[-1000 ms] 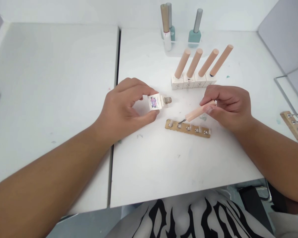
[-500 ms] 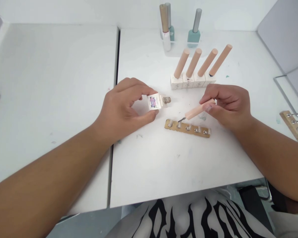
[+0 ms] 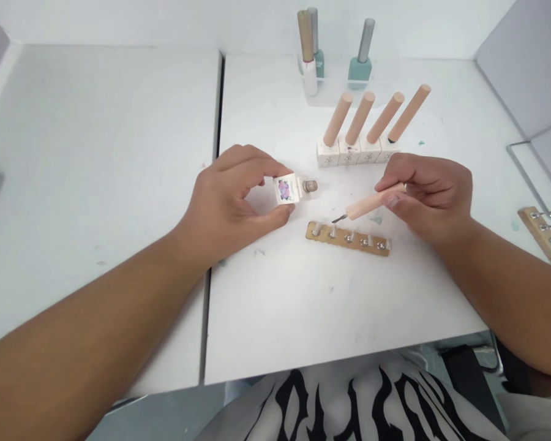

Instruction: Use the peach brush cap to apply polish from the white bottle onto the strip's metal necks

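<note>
My left hand (image 3: 239,205) grips a small white square bottle (image 3: 286,189) between thumb and fingers; the bottle lies tipped, its uncapped neck pointing right. A peach-handled brush (image 3: 370,203) is pinched in my right hand (image 3: 425,193), its dark tip pointing down and left. That tip hovers just above a wooden strip (image 3: 358,241), near the second piece from the left. Several small clear pieces on round metal mounts stand along the strip, which lies on the white table.
Behind my hands, several white bottles (image 3: 349,153) with peach caps stand in a row. A clear tray (image 3: 335,92) farther back holds teal bottles (image 3: 360,70) and a white one. Another wooden strip (image 3: 539,231) with metal mounts lies at the right edge, beside a metal frame.
My right hand has shifted slightly right, and the brush tip has lifted a little off the second piece on the strip. My left hand and the bottle are nearly unchanged.
</note>
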`<action>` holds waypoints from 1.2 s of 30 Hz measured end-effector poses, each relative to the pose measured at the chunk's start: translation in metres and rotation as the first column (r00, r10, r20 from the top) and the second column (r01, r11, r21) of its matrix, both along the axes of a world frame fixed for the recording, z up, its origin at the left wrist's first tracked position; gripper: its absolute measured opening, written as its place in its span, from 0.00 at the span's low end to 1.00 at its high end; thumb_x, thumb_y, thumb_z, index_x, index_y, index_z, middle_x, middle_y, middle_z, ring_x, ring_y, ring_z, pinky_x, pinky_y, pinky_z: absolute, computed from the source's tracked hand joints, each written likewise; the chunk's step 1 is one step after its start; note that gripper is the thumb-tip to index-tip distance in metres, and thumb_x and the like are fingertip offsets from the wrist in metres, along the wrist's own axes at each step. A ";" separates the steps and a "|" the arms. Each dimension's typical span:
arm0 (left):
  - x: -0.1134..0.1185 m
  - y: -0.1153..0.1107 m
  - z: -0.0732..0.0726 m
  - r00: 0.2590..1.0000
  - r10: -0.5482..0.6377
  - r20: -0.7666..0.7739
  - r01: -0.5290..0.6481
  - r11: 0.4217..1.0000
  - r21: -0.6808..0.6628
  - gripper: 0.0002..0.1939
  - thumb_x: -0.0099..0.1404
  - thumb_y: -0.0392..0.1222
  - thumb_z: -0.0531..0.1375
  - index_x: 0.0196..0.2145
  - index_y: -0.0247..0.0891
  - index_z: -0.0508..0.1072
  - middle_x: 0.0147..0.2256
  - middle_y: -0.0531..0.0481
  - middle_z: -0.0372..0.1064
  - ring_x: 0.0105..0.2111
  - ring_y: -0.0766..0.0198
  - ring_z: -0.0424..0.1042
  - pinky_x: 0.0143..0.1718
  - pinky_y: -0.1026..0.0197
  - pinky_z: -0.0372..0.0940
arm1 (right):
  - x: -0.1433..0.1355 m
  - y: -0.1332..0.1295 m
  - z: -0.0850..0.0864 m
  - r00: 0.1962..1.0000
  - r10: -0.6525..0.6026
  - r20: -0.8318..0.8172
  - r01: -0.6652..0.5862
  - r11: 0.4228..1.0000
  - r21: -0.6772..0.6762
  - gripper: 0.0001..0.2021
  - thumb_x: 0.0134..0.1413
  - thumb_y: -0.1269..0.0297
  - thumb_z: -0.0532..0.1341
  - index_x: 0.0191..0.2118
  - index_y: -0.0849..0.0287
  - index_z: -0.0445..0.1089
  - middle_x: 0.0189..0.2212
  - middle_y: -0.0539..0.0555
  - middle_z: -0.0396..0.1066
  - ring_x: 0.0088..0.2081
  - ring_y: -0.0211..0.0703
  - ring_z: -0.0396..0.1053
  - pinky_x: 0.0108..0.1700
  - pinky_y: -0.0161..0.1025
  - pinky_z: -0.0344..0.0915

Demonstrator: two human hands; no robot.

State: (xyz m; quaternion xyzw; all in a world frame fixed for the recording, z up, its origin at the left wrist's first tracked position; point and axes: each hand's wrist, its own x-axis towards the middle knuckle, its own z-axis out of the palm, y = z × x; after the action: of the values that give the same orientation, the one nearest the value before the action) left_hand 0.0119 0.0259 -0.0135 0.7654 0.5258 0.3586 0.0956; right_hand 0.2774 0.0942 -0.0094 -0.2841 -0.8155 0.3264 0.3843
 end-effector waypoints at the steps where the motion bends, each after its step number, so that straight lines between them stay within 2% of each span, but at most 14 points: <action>1: 0.000 0.000 0.000 1.000 -0.001 0.001 0.001 1.000 0.000 0.09 0.60 0.43 0.61 0.40 0.50 0.70 0.37 0.54 0.70 0.38 0.60 0.70 0.33 0.52 0.66 | 0.001 0.000 0.000 1.000 -0.005 0.003 0.005 1.000 0.003 0.07 0.54 0.56 0.59 0.29 0.51 0.70 0.21 0.49 0.62 0.25 0.40 0.62 0.30 0.44 0.65; 9: 0.000 0.001 -0.002 0.999 -0.029 0.031 0.028 0.999 0.025 0.12 0.58 0.39 0.63 0.40 0.48 0.71 0.37 0.53 0.70 0.38 0.61 0.68 0.32 0.54 0.66 | 0.000 0.000 0.001 0.998 0.064 -0.030 -0.063 0.998 0.027 0.05 0.54 0.59 0.60 0.29 0.50 0.70 0.20 0.48 0.63 0.24 0.39 0.62 0.29 0.44 0.63; 18: 0.000 -0.001 0.001 1.000 -0.001 0.013 0.001 1.000 -0.005 0.10 0.59 0.41 0.62 0.40 0.49 0.71 0.38 0.53 0.70 0.39 0.60 0.69 0.33 0.53 0.66 | 0.001 0.001 0.000 0.998 0.061 -0.027 -0.060 0.997 0.048 0.04 0.53 0.61 0.61 0.29 0.49 0.70 0.20 0.48 0.63 0.24 0.39 0.62 0.29 0.43 0.62; 24: -0.004 0.006 -0.006 0.992 -0.115 0.057 0.106 0.984 0.146 0.16 0.54 0.36 0.67 0.41 0.45 0.72 0.35 0.53 0.71 0.35 0.63 0.69 0.29 0.57 0.66 | -0.001 0.002 0.001 0.985 0.124 -0.121 -0.116 0.990 0.076 0.03 0.51 0.68 0.62 0.30 0.52 0.71 0.19 0.47 0.62 0.23 0.37 0.60 0.27 0.40 0.59; 27: -0.006 0.008 -0.008 0.991 -0.128 0.047 0.119 0.980 0.160 0.17 0.54 0.34 0.67 0.42 0.44 0.72 0.36 0.54 0.71 0.36 0.64 0.69 0.31 0.58 0.66 | -0.001 0.003 0.001 0.982 0.139 -0.128 -0.128 0.988 0.090 0.04 0.51 0.70 0.62 0.30 0.53 0.72 0.20 0.47 0.62 0.23 0.36 0.60 0.26 0.39 0.58; 31: -0.005 0.007 -0.007 0.992 -0.116 0.058 0.107 0.984 0.144 0.18 0.54 0.35 0.67 0.42 0.45 0.72 0.35 0.55 0.70 0.35 0.64 0.69 0.31 0.57 0.66 | -0.001 0.004 0.001 0.980 0.146 -0.134 -0.134 0.986 0.097 0.04 0.50 0.70 0.62 0.28 0.54 0.72 0.19 0.47 0.61 0.22 0.35 0.60 0.26 0.38 0.57; 36: -0.003 0.004 -0.003 0.996 -0.080 0.035 0.076 0.993 0.090 0.12 0.58 0.37 0.64 0.41 0.45 0.71 0.35 0.53 0.70 0.36 0.62 0.68 0.32 0.56 0.66 | 0.001 0.002 0.002 0.976 0.134 -0.171 -0.123 0.989 0.077 0.04 0.50 0.71 0.62 0.29 0.55 0.72 0.20 0.47 0.62 0.22 0.34 0.59 0.25 0.37 0.55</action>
State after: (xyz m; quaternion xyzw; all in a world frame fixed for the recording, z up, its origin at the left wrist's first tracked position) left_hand 0.0094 0.0298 -0.0167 0.7818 0.4771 0.3923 0.0856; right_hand 0.2781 0.0965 -0.0073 -0.1878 -0.8054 0.3472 0.4421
